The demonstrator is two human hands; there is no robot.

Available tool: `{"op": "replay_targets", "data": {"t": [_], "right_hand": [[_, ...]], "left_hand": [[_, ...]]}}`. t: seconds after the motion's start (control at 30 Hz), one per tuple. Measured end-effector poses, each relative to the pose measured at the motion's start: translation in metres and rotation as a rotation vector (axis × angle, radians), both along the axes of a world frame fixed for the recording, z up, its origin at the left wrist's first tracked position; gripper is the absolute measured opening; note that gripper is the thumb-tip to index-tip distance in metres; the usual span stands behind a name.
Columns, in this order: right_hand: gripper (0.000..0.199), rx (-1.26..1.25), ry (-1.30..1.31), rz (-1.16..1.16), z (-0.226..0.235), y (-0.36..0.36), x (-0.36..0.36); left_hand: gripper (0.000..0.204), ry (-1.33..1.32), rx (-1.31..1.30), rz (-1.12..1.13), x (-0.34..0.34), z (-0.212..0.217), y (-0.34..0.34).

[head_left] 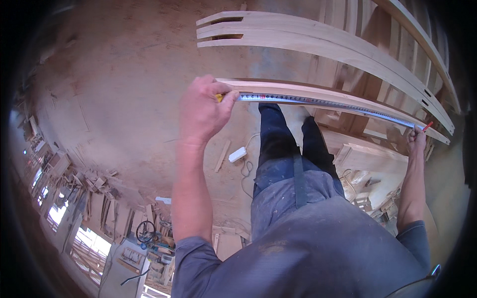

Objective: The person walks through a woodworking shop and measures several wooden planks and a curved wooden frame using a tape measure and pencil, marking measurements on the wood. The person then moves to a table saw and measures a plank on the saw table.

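My left hand (206, 107) is closed at the left end of a long pale wooden strip (298, 90), and a bit of yellow shows by its thumb. From there a tape measure's silver blade (338, 105) stretches along the strip's near edge to my right hand (416, 139). That hand is closed at the blade's far end, with a thin red stick (428, 126), like a pencil, poking out. Its fingertips are too small to make out fully. Beyond the strip lie curved wooden pieces (308, 35) with two slots cut in their left end.
More timber (412, 35) is stacked at the upper right. A white power strip (237, 154) with a cord lies on the dusty floor (124, 99), beside a small wood offcut (222, 156). At the lower left are a machine handwheel (146, 230) and scattered scrap wood (102, 181).
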State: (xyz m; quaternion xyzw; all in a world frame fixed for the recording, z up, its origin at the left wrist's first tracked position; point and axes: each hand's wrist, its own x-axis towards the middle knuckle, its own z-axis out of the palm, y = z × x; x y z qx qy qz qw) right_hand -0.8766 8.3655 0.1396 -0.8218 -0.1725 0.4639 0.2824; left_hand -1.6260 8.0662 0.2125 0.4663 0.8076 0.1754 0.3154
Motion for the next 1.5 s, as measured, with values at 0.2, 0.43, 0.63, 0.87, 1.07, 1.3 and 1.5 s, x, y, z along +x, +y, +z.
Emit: {"op": "replay_targets", "data": {"t": [0.2, 0.43, 0.63, 0.87, 1.07, 1.3, 1.5], "right_hand": [[0.024, -0.026, -0.043, 0.045, 0.01, -0.003, -0.017], [0.023, -0.039, -0.078, -0.05, 0.01, 0.001, -0.018], [0.017, -0.031, -0.098, -0.019, 0.016, -0.002, -0.033], [0.023, -0.034, -0.096, 0.025, 0.018, -0.003, -0.037], [0.023, -0.029, -0.162, 0.021, 0.015, 0.0, -0.035], [0.027, -0.028, -0.152, 0.099, 0.01, 0.002, -0.023], [0.025, -0.075, -0.131, 0.061, 0.012, 0.007, -0.028]], "left_hand": [[0.017, 0.02, -0.061, -0.013, -0.014, -0.003, -0.001], [0.021, -0.001, -0.029, -0.018, -0.018, -0.01, 0.0], [0.023, -0.145, -0.221, 0.086, -0.022, -0.007, 0.012], [0.029, -0.171, -0.39, 0.014, -0.033, -0.001, 0.031], [0.029, -0.209, -0.454, -0.004, -0.039, -0.005, 0.039], [0.028, -0.213, -0.484, -0.025, -0.037, 0.005, 0.047], [0.029, -0.226, -0.501, 0.003, -0.043, -0.008, 0.049]]}}
